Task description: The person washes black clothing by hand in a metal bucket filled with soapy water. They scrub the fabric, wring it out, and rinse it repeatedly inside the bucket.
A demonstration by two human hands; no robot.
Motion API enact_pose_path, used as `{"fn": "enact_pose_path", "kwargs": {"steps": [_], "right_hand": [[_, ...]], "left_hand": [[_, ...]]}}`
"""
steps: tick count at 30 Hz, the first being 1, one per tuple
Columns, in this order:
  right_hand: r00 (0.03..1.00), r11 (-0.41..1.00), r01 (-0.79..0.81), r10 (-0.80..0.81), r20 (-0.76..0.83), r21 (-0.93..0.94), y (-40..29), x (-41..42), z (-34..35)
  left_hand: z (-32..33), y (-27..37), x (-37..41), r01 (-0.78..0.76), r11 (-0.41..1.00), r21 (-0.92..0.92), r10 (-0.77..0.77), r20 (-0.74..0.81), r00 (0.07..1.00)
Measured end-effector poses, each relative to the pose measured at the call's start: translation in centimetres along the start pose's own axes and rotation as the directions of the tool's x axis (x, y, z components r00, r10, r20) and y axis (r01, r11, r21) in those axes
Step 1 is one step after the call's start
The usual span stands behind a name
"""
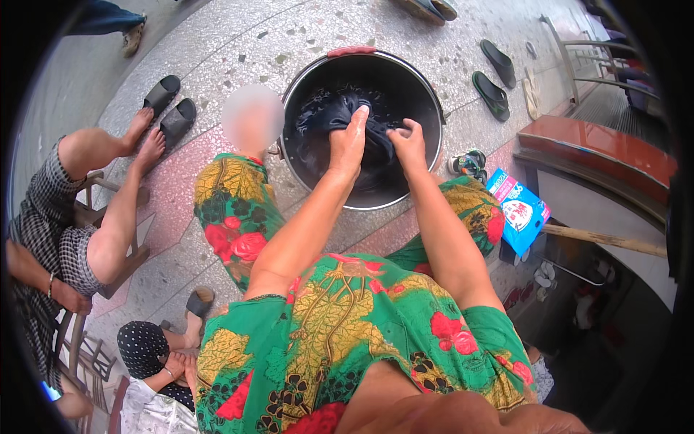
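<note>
A round black bucket [417, 70] with a metal rim and a red handle grip stands on the floor before me, with dark water inside. My left hand [348, 142] holds a wet, dark cloth [339, 115] over the water, its thumb pointing up. At the bucket's right side, my right hand [407, 142] is at the edge of the same cloth with its fingers bent; whether it grips the cloth cannot be told. Part of the cloth lies in the water.
Blue packet [519, 211] bearing writing and wooden stick [602, 238] lie at right, below a red-brown ledge [596, 157]. Slippers [490, 95] lie at upper right. Seated people with bare legs [114, 228] and wooden chairs [81, 347] are at left.
</note>
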State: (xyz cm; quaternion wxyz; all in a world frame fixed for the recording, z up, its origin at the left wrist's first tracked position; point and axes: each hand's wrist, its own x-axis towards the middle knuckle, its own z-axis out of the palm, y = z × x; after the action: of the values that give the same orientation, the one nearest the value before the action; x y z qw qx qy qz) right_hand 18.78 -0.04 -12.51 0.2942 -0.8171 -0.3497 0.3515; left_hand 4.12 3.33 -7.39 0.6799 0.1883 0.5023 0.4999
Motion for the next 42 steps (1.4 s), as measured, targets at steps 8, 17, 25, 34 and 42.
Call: {"fn": "enact_pose_path", "kwargs": {"steps": [8, 17, 25, 34, 42], "right_hand": [[0.884, 0.894, 0.315, -0.399, 0.244, 0.320, -6.1, -4.2, -3.6], [0.966, 0.962, 0.244, -0.252, 0.058, 0.120, -3.9, -3.2, -5.6], [0.449, 0.522, 0.848, -0.796, 0.406, 0.088, -10.1, -10.8, -4.1], [0.377, 0.364, 0.914, -0.925, 0.045, -0.178, -9.3, -9.5, 2.0], [0.567, 0.575, 0.813, -0.818, -0.101, -0.096, -9.1, -5.1, 1.2]], "left_hand": [[0.4, 1.7, -1.1, 0.399, 0.907, -0.134, -0.284, 0.505, 0.815], [-3.3, -2.6, -0.4, 0.791, 0.566, -0.232, -0.730, 0.305, 0.611], [-3.3, -0.3, 1.4, 0.835, 0.486, -0.259, -0.627, 0.563, 0.539], [-2.7, -1.4, 0.5, 0.651, 0.724, -0.230, -0.535, 0.409, 0.740], [-1.6, -1.3, 0.6, 0.035, 0.985, 0.169, -0.049, 0.079, 0.996]]}}
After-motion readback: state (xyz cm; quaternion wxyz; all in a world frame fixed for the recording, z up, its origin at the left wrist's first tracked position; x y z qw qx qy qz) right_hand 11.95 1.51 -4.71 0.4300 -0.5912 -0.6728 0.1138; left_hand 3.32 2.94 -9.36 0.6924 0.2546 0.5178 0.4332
